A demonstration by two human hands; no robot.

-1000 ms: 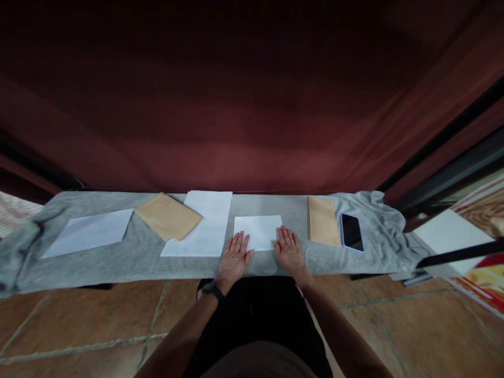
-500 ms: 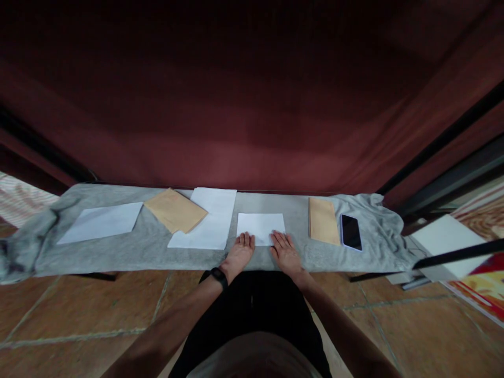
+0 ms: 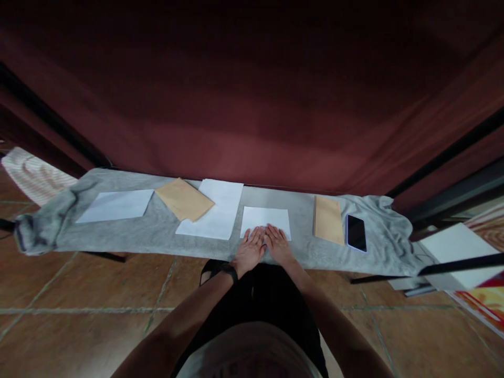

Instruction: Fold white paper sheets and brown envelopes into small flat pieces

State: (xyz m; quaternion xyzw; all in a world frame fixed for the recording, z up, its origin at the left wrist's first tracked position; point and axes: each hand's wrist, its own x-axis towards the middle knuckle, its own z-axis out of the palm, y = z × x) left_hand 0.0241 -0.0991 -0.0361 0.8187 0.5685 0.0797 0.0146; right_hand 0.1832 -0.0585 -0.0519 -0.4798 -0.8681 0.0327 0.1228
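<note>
A small white sheet of paper, perhaps folded, lies in front of me on the grey cloth. My left hand rests flat on its near edge, fingers stretched out, with a dark band on the wrist. Beside it my right hand also presses flat on the paper, the two hands nearly touching at the fingertips. Their fingers cover part of the sheet's near edge. To the left, a brown envelope overlaps larger white sheets.
Another white sheet lies farther left on the cloth-covered bench. On the right are a stack of brown envelopes and a phone. A dark red panel rises behind the bench.
Both hands have come together toward the middle of the small paper's near edge; before, they were apart near its two corners. The view has shifted and tilted slightly.
</note>
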